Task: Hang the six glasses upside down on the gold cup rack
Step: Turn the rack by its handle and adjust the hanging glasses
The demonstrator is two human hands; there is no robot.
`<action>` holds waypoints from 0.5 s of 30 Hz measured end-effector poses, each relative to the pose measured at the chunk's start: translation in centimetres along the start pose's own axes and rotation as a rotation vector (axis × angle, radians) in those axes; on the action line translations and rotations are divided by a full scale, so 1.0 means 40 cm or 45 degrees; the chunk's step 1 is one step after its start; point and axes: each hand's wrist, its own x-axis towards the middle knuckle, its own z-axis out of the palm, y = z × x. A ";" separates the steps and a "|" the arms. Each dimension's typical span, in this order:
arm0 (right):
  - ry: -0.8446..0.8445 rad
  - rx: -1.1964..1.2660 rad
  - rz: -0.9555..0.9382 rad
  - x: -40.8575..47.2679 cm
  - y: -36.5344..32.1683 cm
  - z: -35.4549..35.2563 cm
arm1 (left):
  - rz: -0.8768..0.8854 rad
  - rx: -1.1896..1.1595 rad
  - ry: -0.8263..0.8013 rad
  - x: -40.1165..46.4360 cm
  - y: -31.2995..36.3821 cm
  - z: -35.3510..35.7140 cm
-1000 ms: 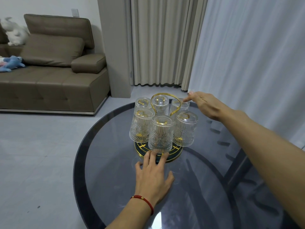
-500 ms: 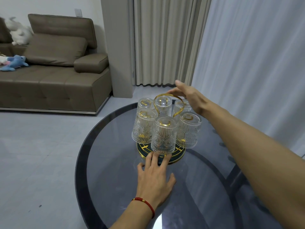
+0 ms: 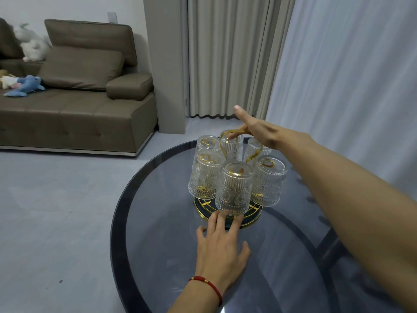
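The gold cup rack [image 3: 253, 222] stands on the round dark glass table [image 3: 158, 233]. Several ribbed clear glasses [image 3: 234, 190] hang upside down on its pegs around the gold loop handle [image 3: 222, 142]. My left hand [image 3: 221, 251] lies flat on the table with fingers spread, its fingertips touching the front rim of the rack's base. My right hand [image 3: 261, 132] reaches over from the right and rests on the top of the loop handle. Its thumb sticks up, and its fingers are hidden behind the hand.
A brown sofa [image 3: 67, 109] with plush toys [image 3: 27, 85] stands at the far left. Beige curtains [image 3: 225, 53] and a white sheer curtain [image 3: 349, 75] hang behind the table. The table's far edge lies just behind the rack.
My right hand has moved left from the back right glass up onto the loop handle. My left hand has stayed at the rack's base.
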 end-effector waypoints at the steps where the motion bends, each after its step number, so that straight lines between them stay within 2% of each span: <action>1: -0.009 0.005 0.006 0.005 -0.003 -0.002 | 0.002 -0.005 0.001 0.000 0.000 0.000; 15: -0.103 -0.039 -0.003 0.014 -0.023 -0.009 | -0.018 -0.013 -0.019 0.002 0.000 0.005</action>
